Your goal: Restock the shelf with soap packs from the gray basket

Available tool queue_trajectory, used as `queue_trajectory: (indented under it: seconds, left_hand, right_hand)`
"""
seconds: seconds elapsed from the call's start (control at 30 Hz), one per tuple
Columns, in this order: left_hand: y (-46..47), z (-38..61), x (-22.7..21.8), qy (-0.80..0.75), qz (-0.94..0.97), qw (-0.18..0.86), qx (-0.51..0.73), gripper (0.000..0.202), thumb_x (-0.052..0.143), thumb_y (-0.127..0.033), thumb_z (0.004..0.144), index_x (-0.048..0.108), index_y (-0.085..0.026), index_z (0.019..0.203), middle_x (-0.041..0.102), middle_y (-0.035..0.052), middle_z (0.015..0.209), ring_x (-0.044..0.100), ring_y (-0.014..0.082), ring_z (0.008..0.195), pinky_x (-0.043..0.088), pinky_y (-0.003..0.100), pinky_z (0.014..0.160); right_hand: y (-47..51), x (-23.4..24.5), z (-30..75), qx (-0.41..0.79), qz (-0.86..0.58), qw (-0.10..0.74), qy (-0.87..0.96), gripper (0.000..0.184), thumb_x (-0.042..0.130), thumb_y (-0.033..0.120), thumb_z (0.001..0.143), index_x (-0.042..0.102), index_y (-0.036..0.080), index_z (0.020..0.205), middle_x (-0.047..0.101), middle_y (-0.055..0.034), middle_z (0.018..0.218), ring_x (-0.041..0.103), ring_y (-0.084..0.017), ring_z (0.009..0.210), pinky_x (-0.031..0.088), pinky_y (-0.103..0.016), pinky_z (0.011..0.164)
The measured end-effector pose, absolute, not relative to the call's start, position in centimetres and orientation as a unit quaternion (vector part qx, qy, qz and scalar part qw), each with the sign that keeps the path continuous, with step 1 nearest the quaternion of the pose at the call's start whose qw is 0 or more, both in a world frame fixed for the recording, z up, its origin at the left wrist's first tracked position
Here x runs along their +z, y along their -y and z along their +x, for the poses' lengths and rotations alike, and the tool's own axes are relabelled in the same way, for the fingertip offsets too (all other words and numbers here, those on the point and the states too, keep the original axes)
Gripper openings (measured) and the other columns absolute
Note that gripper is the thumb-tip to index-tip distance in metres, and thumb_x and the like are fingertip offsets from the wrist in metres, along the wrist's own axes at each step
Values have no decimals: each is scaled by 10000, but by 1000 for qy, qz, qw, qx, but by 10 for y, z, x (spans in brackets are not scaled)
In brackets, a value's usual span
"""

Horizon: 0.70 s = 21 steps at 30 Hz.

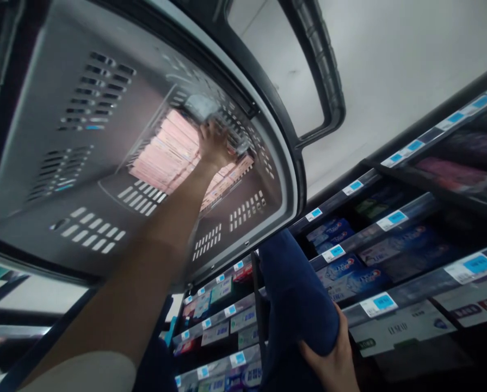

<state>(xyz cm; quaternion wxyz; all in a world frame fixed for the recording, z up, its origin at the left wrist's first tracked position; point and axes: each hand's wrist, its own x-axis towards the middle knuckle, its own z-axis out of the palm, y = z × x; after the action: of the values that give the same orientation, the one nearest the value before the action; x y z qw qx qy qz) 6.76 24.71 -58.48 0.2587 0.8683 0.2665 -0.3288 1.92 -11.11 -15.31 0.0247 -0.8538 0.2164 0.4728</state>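
My left hand (pixel 216 142) reaches deep into a grey plastic shopping basket (pixel 141 103), its fingers bent over a row of pink boxes (pixel 170 147). What lies under those fingers is blurred and partly hidden. More pale pink boxes (pixel 230 177) lie on the near side of the hand. Beyond the fingertips is a clear plastic packet (pixel 202 106). At the lower right, my right hand (pixel 333 356) is wrapped round my knee (pixel 308 316) in dark blue trousers, thumb on one side and fingers on the other.
The basket's black handle (pixel 328 65) stands out over the pale floor (pixel 398 49). Shelves along the right and below hold toothpaste boxes (pixel 349 277) and other packs, with blue-and-white price tags (pixel 380 304) on their edges.
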Motion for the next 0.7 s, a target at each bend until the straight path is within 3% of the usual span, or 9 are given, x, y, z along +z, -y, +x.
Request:
queue_trajectory:
  seconds: [0.13, 0.27, 0.37, 0.57, 0.7]
  left_hand:
    - [-246, 69, -583, -282, 863, 252, -335, 1010, 586, -691, 822, 236, -107, 1569, 90, 191, 1668, 38, 501, 1513, 0, 633, 1233]
    - [-246, 72, -572, -280, 861, 259, -337, 881, 510, -671, 880, 335, -79, 1509, 209, 176, 1581, 118, 498, 1497, 79, 633, 1200]
    - [-248, 68, -541, -294, 861, 264, -319, 901, 573, -718, 836, 396, -110, 1476, 268, 148, 1544, 190, 460, 1478, 175, 593, 1197]
    - [-245, 25, -416, -347, 854, 273, -274, 798, 732, -599, 798, 492, -180, 1434, 448, 146, 1453, 414, 383, 1339, 357, 500, 1151]
    - [-236, -25, -298, -391, 821, 289, -301, 781, 767, -538, 771, 530, -171, 1418, 497, 171, 1406, 484, 381, 1297, 379, 473, 1152]
  right_hand:
    - [115, -153, 15, 467, -857, 10, -220, 990, 735, 565, 665, 345, 205, 1501, 628, -158, 1312, 600, -382, 1256, 497, -509, 1041]
    - [118, -152, 11, 486, -843, 10, -231, 1040, 748, 628, 643, 335, 211, 1502, 625, -163, 1324, 603, -381, 1258, 497, -496, 1041]
    - [118, -151, 6, 499, -836, 24, -227, 1074, 764, 661, 633, 323, 222, 1509, 614, -157, 1355, 618, -365, 1245, 497, -480, 1047]
    - [114, -156, -12, 522, -834, 49, -173, 1031, 716, 694, 695, 331, 183, 1503, 619, -167, 1331, 642, -366, 1224, 502, -479, 1048]
    - [103, -157, -14, 577, -807, -6, -124, 961, 672, 621, 765, 317, 127, 1510, 532, -229, 1435, 634, -379, 1257, 497, -473, 1057]
